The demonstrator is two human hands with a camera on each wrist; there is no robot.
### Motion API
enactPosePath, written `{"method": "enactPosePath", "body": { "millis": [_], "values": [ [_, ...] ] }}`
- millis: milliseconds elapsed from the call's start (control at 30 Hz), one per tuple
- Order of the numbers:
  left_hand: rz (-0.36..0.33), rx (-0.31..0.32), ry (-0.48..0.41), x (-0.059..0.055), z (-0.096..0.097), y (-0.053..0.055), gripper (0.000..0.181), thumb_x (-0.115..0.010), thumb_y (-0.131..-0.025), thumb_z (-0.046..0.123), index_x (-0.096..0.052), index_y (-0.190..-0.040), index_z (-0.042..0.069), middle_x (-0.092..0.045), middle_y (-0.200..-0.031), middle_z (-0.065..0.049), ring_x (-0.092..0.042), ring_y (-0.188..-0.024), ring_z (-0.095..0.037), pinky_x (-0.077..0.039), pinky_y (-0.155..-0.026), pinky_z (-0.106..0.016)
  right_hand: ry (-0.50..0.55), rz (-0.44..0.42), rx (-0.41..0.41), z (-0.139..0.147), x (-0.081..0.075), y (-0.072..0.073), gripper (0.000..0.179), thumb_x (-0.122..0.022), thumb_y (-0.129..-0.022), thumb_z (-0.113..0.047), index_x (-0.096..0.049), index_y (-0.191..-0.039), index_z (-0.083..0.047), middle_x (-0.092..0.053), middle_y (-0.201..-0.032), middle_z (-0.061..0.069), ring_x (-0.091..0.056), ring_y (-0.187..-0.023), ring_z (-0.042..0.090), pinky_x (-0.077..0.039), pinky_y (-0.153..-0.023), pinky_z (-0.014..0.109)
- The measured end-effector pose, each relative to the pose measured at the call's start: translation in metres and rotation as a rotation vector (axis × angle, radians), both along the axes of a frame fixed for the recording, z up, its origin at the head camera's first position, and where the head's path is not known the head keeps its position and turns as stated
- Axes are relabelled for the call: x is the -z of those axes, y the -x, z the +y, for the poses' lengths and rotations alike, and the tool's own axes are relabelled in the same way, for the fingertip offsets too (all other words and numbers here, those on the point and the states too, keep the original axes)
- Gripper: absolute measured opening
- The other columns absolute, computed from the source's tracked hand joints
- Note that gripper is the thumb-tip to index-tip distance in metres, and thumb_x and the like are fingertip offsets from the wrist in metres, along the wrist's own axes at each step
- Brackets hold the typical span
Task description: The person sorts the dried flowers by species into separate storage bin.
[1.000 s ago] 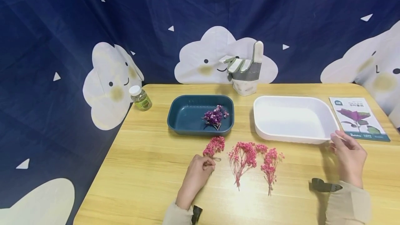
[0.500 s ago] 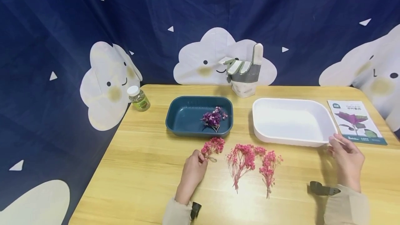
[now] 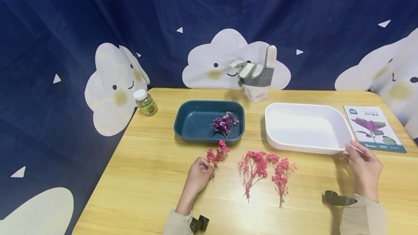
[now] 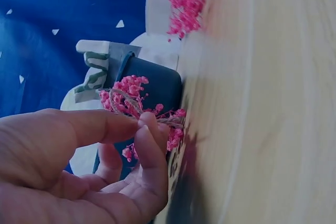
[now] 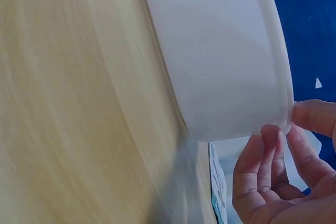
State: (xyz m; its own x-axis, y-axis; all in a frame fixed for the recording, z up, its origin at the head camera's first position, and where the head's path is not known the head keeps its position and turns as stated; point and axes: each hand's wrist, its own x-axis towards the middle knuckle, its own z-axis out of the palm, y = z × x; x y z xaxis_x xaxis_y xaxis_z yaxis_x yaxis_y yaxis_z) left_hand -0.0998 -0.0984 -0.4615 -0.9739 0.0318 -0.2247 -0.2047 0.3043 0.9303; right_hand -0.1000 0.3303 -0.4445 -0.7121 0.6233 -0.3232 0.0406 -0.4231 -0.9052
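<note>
Pink flower bunch (image 3: pixel 220 152): since 0.5 s ago, shifted slightly leftward; now seems lifted off the tabletop (image 3: pixel 140 177), just in front of the teal tray (image 3: pixel 196 122). Left hand (image 3: pixel 200 173): grip pinching the bunch near its twine (image 4: pixel 168 121). Right hand (image 3: pixel 365 166): grip unchanged, pinching the near right corner of the white tray (image 3: pixel 308 128). Judgement: bunch now picked up; 2 other pink bunches (image 3: pixel 256 164) lie on the tabletop, not yet handled.
</note>
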Motion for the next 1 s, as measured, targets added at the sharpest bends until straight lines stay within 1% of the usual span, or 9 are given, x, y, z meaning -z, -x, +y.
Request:
{"method": "enactPosePath", "body": {
  "millis": [67, 133, 267, 367, 467, 600, 700, 900, 1000],
  "values": [
    [-0.02, 0.006, -0.05, 0.001, -0.001, 0.0, 0.009, -0.059, -0.09, 0.0, -0.053, -0.094, -0.004, -0.069, -0.088, -0.021, -0.063, -0.071, -0.01, -0.052, -0.064, -0.019, 0.002, 0.008, 0.003, 0.0, 0.0, 0.0, 0.018, -0.073, -0.084, 0.0, -0.076, -0.084, -0.018, -0.07, -0.071, -0.009, -0.064, -0.053, 0.005, -0.054, -0.054, 0.015],
    [-0.021, 0.019, -0.077, 0.001, -0.001, 0.0, 0.008, -0.057, -0.092, -0.001, -0.056, -0.097, -0.007, -0.07, -0.091, -0.023, -0.062, -0.072, -0.008, -0.052, -0.066, -0.018, 0.005, 0.012, 0.008, 0.0, 0.0, 0.0, 0.019, -0.072, -0.084, 0.001, -0.076, -0.084, -0.018, -0.069, -0.07, -0.009, -0.064, -0.053, 0.006, -0.054, -0.053, 0.015],
    [-0.013, 0.044, -0.098, 0.003, 0.0, -0.001, 0.017, -0.053, -0.092, -0.003, -0.063, -0.102, -0.011, -0.071, -0.097, -0.025, -0.063, -0.074, -0.007, -0.053, -0.067, -0.016, 0.007, 0.01, 0.01, -0.001, 0.0, 0.0, 0.021, -0.07, -0.085, 0.002, -0.076, -0.084, -0.017, -0.069, -0.07, -0.008, -0.063, -0.052, 0.006, -0.054, -0.053, 0.015],
    [-0.013, 0.054, -0.097, 0.004, 0.0, -0.001, 0.021, -0.053, -0.091, -0.002, -0.066, -0.105, -0.011, -0.072, -0.1, -0.024, -0.065, -0.078, -0.01, -0.053, -0.068, -0.015, 0.01, 0.003, 0.006, 0.0, 0.0, -0.001, 0.021, -0.07, -0.086, 0.002, -0.075, -0.084, -0.018, -0.069, -0.07, -0.008, -0.063, -0.053, 0.006, -0.054, -0.053, 0.015],
    [-0.014, 0.062, -0.083, 0.004, 0.001, -0.001, 0.023, -0.055, -0.09, -0.001, -0.067, -0.107, -0.01, -0.072, -0.102, -0.024, -0.068, -0.086, -0.016, -0.053, -0.071, -0.015, 0.01, -0.002, 0.003, 0.0, 0.0, 0.0, 0.021, -0.07, -0.086, 0.002, -0.075, -0.085, -0.018, -0.069, -0.07, -0.008, -0.064, -0.053, 0.006, -0.054, -0.054, 0.015],
    [-0.007, 0.074, -0.081, 0.004, 0.001, -0.002, 0.024, -0.061, -0.089, 0.0, -0.067, -0.11, -0.011, -0.07, -0.104, -0.025, -0.069, -0.093, -0.023, -0.054, -0.074, -0.016, 0.007, -0.003, 0.003, -0.001, -0.001, 0.0, 0.02, -0.07, -0.086, 0.001, -0.075, -0.085, -0.019, -0.068, -0.069, -0.008, -0.064, -0.053, 0.006, -0.054, -0.054, 0.014],
    [-0.005, 0.087, -0.091, 0.003, 0.001, -0.003, 0.025, -0.064, -0.088, 0.001, -0.066, -0.111, -0.011, -0.069, -0.106, -0.025, -0.069, -0.092, -0.023, -0.055, -0.073, -0.018, 0.006, -0.003, 0.004, -0.001, 0.0, 0.001, 0.018, -0.072, -0.085, -0.001, -0.074, -0.085, -0.019, -0.068, -0.069, -0.008, -0.065, -0.053, 0.005, -0.054, -0.054, 0.014],
    [-0.016, 0.113, -0.105, -0.002, -0.001, -0.008, 0.028, -0.067, -0.088, 0.003, -0.066, -0.114, -0.007, -0.069, -0.109, -0.023, -0.068, -0.09, -0.015, -0.054, -0.073, -0.017, 0.006, -0.014, 0.006, 0.0, 0.0, 0.001, 0.018, -0.072, -0.085, -0.002, -0.074, -0.085, -0.019, -0.067, -0.069, -0.008, -0.065, -0.054, 0.005, -0.054, -0.053, 0.015],
    [-0.01, 0.113, -0.128, -0.005, -0.002, -0.01, 0.029, -0.067, -0.088, 0.004, -0.064, -0.116, -0.006, -0.068, -0.11, -0.023, -0.068, -0.092, -0.017, -0.053, -0.073, -0.016, 0.007, -0.012, 0.003, 0.0, 0.0, 0.001, 0.018, -0.072, -0.085, -0.001, -0.074, -0.085, -0.019, -0.067, -0.069, -0.008, -0.065, -0.054, 0.005, -0.054, -0.054, 0.015]
  ]
}}
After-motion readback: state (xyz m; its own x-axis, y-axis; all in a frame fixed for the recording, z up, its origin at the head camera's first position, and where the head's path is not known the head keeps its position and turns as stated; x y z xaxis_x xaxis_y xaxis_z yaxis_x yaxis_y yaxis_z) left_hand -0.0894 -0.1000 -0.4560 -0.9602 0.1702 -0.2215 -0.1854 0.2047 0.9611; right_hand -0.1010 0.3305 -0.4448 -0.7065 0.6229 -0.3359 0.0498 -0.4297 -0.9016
